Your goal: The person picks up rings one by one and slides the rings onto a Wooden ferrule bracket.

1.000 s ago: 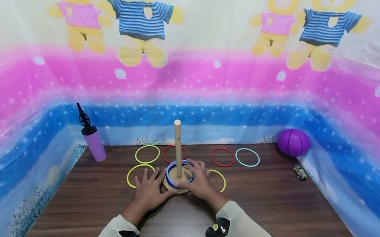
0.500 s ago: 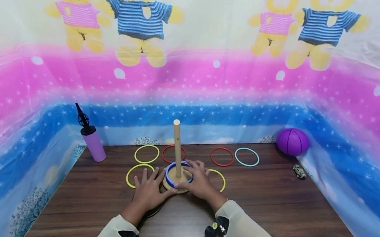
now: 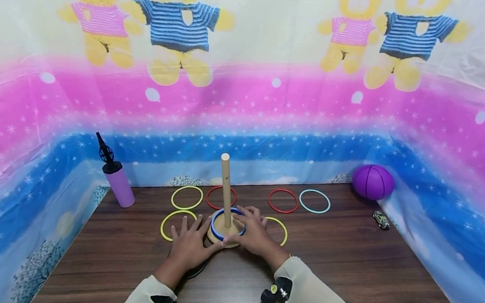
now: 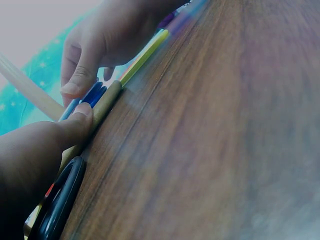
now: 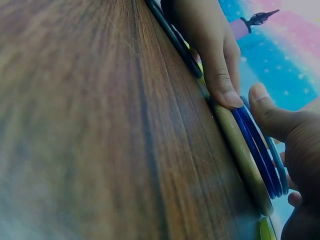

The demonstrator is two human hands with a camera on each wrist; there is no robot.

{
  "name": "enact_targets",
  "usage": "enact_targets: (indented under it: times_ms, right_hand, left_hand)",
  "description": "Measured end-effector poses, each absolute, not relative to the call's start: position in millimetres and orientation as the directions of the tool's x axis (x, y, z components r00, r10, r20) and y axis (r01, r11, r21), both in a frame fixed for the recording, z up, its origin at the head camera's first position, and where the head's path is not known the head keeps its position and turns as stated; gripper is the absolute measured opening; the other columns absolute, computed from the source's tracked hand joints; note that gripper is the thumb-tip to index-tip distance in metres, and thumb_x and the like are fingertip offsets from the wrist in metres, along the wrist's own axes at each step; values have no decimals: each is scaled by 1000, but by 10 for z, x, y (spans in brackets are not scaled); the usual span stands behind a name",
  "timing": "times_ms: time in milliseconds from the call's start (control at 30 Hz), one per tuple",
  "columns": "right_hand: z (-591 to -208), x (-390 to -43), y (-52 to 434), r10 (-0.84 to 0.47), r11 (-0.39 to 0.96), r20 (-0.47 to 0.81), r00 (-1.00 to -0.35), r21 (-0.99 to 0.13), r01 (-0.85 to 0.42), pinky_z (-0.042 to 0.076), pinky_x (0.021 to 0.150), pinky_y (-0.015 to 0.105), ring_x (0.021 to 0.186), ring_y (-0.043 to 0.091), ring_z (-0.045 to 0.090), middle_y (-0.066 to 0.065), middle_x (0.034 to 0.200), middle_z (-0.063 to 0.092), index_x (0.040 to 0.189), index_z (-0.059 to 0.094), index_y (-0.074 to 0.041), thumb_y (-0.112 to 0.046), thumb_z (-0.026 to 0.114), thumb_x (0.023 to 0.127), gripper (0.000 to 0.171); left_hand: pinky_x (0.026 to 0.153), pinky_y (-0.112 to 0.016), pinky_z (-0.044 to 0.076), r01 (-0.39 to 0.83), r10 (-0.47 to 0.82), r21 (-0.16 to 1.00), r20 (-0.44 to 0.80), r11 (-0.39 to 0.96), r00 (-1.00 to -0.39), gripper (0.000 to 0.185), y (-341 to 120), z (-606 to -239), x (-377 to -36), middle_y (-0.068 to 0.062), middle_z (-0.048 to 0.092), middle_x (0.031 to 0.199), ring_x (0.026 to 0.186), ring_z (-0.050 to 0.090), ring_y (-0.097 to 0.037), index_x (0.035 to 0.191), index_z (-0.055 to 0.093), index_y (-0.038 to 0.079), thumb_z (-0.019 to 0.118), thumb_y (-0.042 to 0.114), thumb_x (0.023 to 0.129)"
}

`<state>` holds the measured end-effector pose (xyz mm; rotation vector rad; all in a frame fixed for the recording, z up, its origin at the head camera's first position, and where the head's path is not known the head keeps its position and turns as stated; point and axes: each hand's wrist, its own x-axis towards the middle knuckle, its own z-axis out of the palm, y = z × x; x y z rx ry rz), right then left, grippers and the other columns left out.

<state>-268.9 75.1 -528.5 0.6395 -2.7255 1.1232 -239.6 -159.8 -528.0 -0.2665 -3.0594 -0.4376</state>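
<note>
A wooden peg (image 3: 225, 186) stands on a round base (image 3: 223, 241) with blue rings (image 3: 215, 222) stacked around it. My left hand (image 3: 189, 241) lies flat on the table with spread fingers, its thumb (image 4: 80, 120) against the base's edge. My right hand (image 3: 252, 230) covers the right side of the blue rings (image 5: 255, 145), with the thumb (image 5: 267, 112) at their near edge and the fingers over the top, pinching them. A black ring (image 3: 198, 271) lies under my left wrist.
Yellow rings (image 3: 162, 226) (image 3: 172, 197) (image 3: 284, 231), red rings (image 3: 209, 197) (image 3: 269, 200) and a teal ring (image 3: 300, 200) lie flat around the peg. A purple pump (image 3: 118, 185) stands back left. A purple ball (image 3: 373, 182) and toy car (image 3: 382, 219) sit right. Printed curtains wall the table.
The blue rings have sunk slightly down the peg onto the base under my right hand. My left hand has stayed put.
</note>
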Motion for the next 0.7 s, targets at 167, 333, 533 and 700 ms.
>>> enact_targets:
  times_ms: [167, 333, 533, 700]
  right_hand:
    - [-5290, -2686, 750, -336, 633, 269, -903, -645, -428, 25, 116, 72, 157, 41, 33, 14, 173, 46, 150, 68, -11, -43, 97, 83, 80]
    - [-5285, -2673, 737, -332, 628, 262, -906, -656, -419, 23, 118, 74, 158, 42, 32, 15, 174, 43, 150, 69, -12, -42, 97, 83, 79]
    - [-5256, -2662, 759, -302, 610, 302, -904, -668, -427, 22, 117, 78, 156, 44, 35, 17, 172, 46, 146, 71, -8, -40, 98, 82, 76]
    - [-5212, -2684, 880, -267, 594, 334, -904, -681, -427, 25, 115, 77, 154, 45, 38, 19, 169, 50, 142, 73, -4, -37, 98, 83, 72]
  left_hand:
    - [118, -93, 17, 176, 164, 272, 65, 946, -984, 105, -1596, -5280, -2395, -19, 40, 175, 162, 23, -63, 171, 43, 25, 54, 93, 91]
    - [118, -93, 17, 174, 163, 268, 63, 947, -985, 105, -1599, -5283, -2392, -19, 41, 175, 162, 24, -63, 170, 44, 24, 55, 92, 91]
    - [118, -93, 18, 177, 166, 273, 64, 946, -984, 103, -1599, -5278, -2388, -19, 40, 175, 162, 23, -63, 171, 42, 25, 57, 90, 92]
    - [118, -93, 18, 174, 165, 271, 56, 947, -985, 102, -1591, -5267, -2391, -19, 40, 176, 162, 23, -62, 171, 41, 26, 59, 88, 92]
